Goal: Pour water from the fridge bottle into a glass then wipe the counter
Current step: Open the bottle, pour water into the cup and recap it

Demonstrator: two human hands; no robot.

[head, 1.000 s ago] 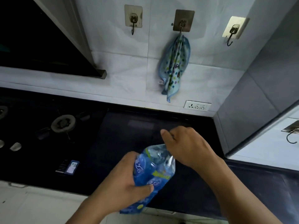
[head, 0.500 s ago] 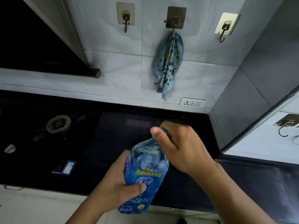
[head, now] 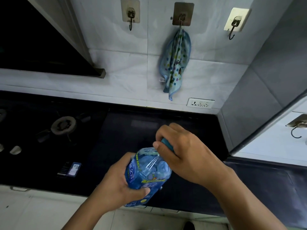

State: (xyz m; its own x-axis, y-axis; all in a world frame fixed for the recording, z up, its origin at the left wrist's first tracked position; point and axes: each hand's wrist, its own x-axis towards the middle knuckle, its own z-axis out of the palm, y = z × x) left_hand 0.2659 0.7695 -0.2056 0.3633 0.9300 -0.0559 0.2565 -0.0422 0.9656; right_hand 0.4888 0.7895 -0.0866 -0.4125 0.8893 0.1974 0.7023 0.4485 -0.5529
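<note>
— Dim, isn't it?
— Yes: the black counter swallows detail, while the white tiled wall stays evenly lit. Wide-angle bending tilts the edges; slight softness throughout.

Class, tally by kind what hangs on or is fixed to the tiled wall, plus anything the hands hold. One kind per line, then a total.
Adhesive hooks on the tiled wall: 3
Cloth: 1
Wall socket: 1
Bottle held in the hands: 1
Total: 6
</note>
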